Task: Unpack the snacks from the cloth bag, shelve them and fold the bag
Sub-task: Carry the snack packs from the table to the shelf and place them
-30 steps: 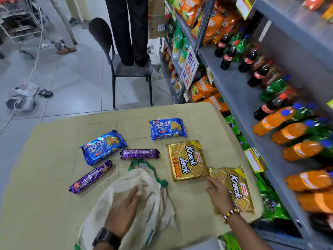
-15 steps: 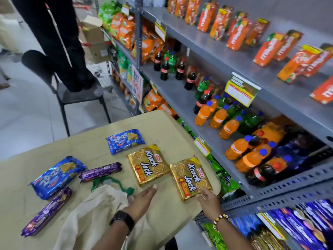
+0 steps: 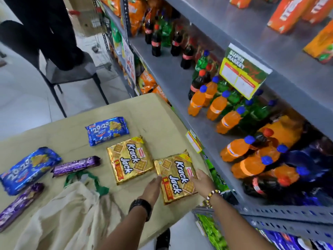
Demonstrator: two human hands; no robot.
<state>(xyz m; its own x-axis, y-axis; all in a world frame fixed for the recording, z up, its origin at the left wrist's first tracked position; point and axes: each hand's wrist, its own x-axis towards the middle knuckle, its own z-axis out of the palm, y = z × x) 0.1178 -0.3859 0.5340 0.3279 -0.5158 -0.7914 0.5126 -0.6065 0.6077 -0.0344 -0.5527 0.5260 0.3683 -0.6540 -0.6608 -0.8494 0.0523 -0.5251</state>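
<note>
Loosely, the left hand (image 3: 152, 188) and right hand (image 3: 201, 180) bracket the nearer Krack Jack pack (image 3: 175, 177), straight fingers touching its two sides, nothing clenched. It lies flat at the table's (image 3: 158, 114) right edge, just beside a second Krack Jack pack (image 3: 129, 159). Blue 20-20 packs (image 3: 107, 129) and purple rolls (image 3: 75, 166) lie further left. The cloth bag (image 3: 63, 213) slumps near them, its inside hidden. Orange bottles (image 3: 196, 102) stand on the grey shelf (image 3: 173, 76).

Gold Krack Jack packs (image 3: 175, 177), blue 20-20 packs (image 3: 107, 130), purple bars (image 3: 76, 166), cream cloth bag (image 3: 68, 213), green handles (image 3: 101, 189)
</note>
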